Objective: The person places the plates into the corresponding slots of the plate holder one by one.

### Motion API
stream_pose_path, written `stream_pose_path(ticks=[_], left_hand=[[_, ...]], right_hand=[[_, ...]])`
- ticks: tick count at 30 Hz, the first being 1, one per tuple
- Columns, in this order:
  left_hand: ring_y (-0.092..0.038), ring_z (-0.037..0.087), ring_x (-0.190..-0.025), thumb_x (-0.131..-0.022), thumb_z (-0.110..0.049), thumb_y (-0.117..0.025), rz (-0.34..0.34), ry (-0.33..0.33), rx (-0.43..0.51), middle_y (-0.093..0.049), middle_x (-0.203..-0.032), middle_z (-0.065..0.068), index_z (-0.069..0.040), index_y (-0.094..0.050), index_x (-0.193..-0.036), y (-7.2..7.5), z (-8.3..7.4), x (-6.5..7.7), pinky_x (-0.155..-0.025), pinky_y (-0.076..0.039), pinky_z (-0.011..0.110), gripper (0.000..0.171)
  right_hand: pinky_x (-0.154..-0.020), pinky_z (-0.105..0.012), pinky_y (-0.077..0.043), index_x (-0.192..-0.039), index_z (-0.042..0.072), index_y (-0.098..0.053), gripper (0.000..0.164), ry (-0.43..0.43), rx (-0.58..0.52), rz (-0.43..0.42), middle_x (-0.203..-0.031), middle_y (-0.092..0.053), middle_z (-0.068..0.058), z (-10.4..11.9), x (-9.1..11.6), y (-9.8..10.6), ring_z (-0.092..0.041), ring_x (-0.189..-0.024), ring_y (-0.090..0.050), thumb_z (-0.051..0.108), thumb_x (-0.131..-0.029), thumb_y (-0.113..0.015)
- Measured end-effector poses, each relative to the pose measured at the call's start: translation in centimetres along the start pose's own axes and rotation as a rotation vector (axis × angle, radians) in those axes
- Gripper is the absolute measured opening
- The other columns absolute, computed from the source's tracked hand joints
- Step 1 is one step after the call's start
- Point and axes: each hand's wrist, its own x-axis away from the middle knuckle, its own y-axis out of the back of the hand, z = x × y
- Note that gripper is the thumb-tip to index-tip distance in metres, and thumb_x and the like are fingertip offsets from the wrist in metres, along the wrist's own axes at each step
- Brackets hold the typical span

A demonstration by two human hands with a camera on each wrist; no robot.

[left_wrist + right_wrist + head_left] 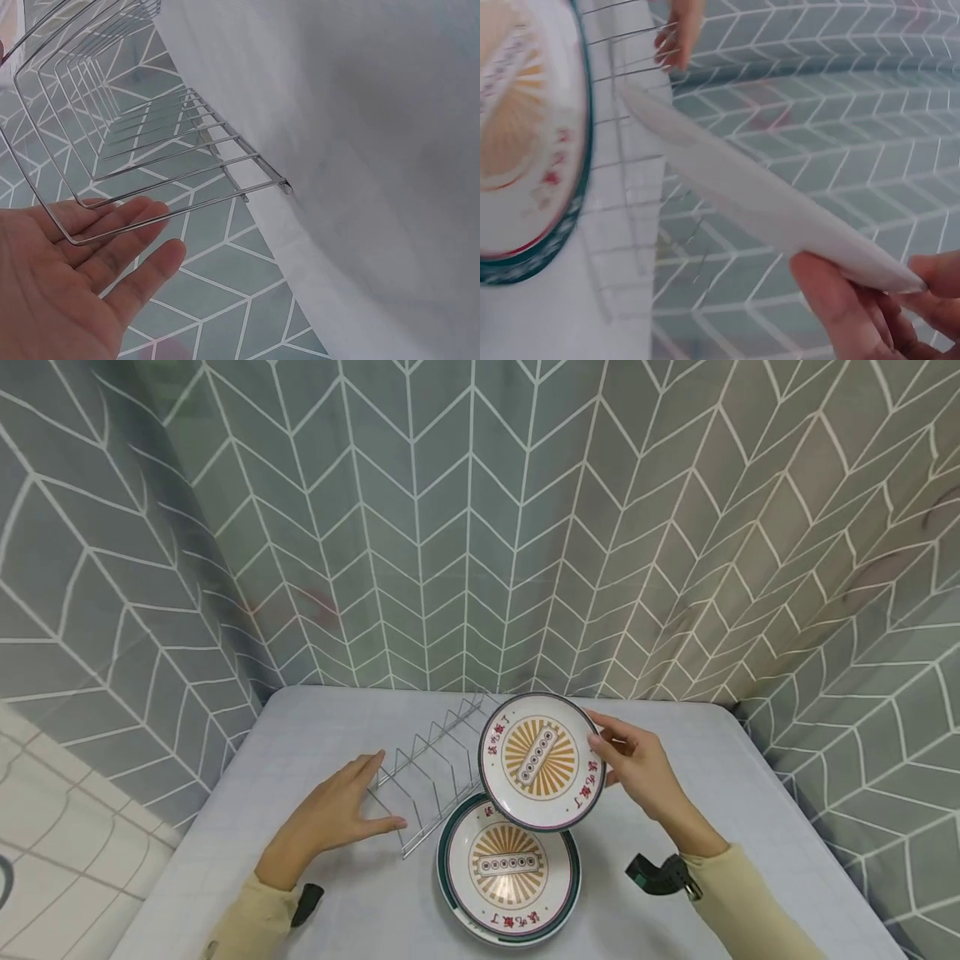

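Note:
My right hand (641,768) pinches the right rim of a white plate (540,762) with a dark edge, an orange sunburst and red characters. The plate is tilted and raised over the far part of a larger green-rimmed plate (507,865); in the right wrist view the held plate (727,187) appears nearly edge-on. A wire dish rack (431,768) stands behind and left of the larger plate. At the rack's left end is my left hand (333,810), its fingers extended. The left wrist view shows those fingers (124,247) against the rack's wire loops.
A white-covered table (330,718) lies under everything. Grey curtains (465,527) with white chevron lines rise behind and on both sides. Light tiles (82,835) show at lower left. Another plate may lie under the green-rimmed one; only a stacked-looking edge shows.

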Motion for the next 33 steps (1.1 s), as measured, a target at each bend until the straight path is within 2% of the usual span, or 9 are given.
stream_pose_path(ticks=[3, 6, 11, 20, 24, 30, 33], left_hand=[[-0.048, 0.04, -0.131, -0.072, -0.076, -0.066, 0.001, 0.005, 0.004, -0.047, -0.145, 0.024, 0.004, -0.038, -0.147, 0.0, 0.1, 0.0, -0.104, -0.046, 0.053, 0.113], [-0.048, 0.04, -0.132, -0.072, -0.076, -0.066, 0.0, 0.002, 0.011, -0.047, -0.145, 0.024, 0.003, -0.037, -0.148, 0.0, 0.0, -0.2, -0.104, -0.046, 0.053, 0.113], [-0.048, 0.039, -0.132, -0.071, -0.078, -0.065, 0.006, 0.007, 0.0, -0.047, -0.145, 0.023, 0.002, -0.037, -0.148, -0.2, -0.1, -0.3, -0.104, -0.046, 0.053, 0.115], [-0.048, 0.039, -0.133, -0.07, -0.078, -0.066, 0.006, 0.019, -0.01, -0.046, -0.146, 0.024, 0.002, -0.036, -0.149, 0.3, -0.1, -0.1, -0.105, -0.045, 0.052, 0.116], [-0.048, 0.039, -0.132, -0.07, -0.077, -0.066, 0.008, 0.022, -0.005, -0.046, -0.145, 0.024, 0.003, -0.035, -0.149, 0.4, -0.1, -0.1, -0.105, -0.045, 0.052, 0.117], [-0.048, 0.04, -0.132, -0.07, -0.076, -0.067, 0.011, 0.029, 0.005, -0.046, -0.145, 0.025, 0.004, -0.035, -0.149, 0.3, -0.1, 0.0, -0.105, -0.045, 0.052, 0.117], [-0.048, 0.04, -0.132, -0.071, -0.077, -0.066, 0.014, 0.026, 0.013, -0.046, -0.145, 0.025, 0.003, -0.034, -0.15, 0.1, -0.1, 0.0, -0.105, -0.045, 0.052, 0.117]], right_hand=[[-0.047, -0.03, -0.056, -0.139, -0.001, -0.053, 0.043, 0.018, 0.015, 0.011, -0.089, -0.056, -0.014, 1.1, -2.0, -1.4, -0.011, -0.069, -0.06, 0.012, -0.098, -0.058], [-0.05, -0.031, -0.056, -0.141, 0.002, -0.052, 0.043, -0.004, 0.025, 0.04, -0.092, -0.056, -0.018, 1.8, -3.6, -3.0, -0.012, -0.07, -0.06, 0.013, -0.099, -0.057], [-0.052, -0.039, -0.058, -0.141, 0.006, -0.053, 0.042, -0.006, 0.009, 0.067, -0.091, -0.058, -0.02, 2.0, -5.0, -5.4, -0.017, -0.068, -0.06, 0.011, -0.099, -0.057], [-0.051, -0.037, -0.058, -0.141, 0.008, -0.053, 0.042, 0.067, -0.022, 0.108, -0.089, -0.062, -0.02, 2.7, -5.1, -9.1, -0.024, -0.067, -0.062, 0.011, -0.099, -0.057], [-0.049, -0.036, -0.057, -0.139, 0.008, -0.056, 0.041, 0.118, -0.04, 0.084, -0.09, -0.061, -0.02, 3.1, -5.1, -10.7, -0.027, -0.065, -0.06, 0.009, -0.098, -0.059], [-0.048, -0.022, -0.047, -0.133, 0.01, -0.062, 0.038, 0.21, 0.047, 0.041, -0.087, -0.063, -0.012, 3.0, -5.1, -13.2, -0.018, -0.063, -0.054, 0.007, -0.095, -0.062], [-0.049, -0.019, -0.042, -0.132, 0.01, -0.063, 0.038, 0.219, 0.069, 0.036, -0.085, -0.062, -0.011, 2.5, -4.9, -13.9, -0.016, -0.063, -0.051, 0.005, -0.094, -0.063]])
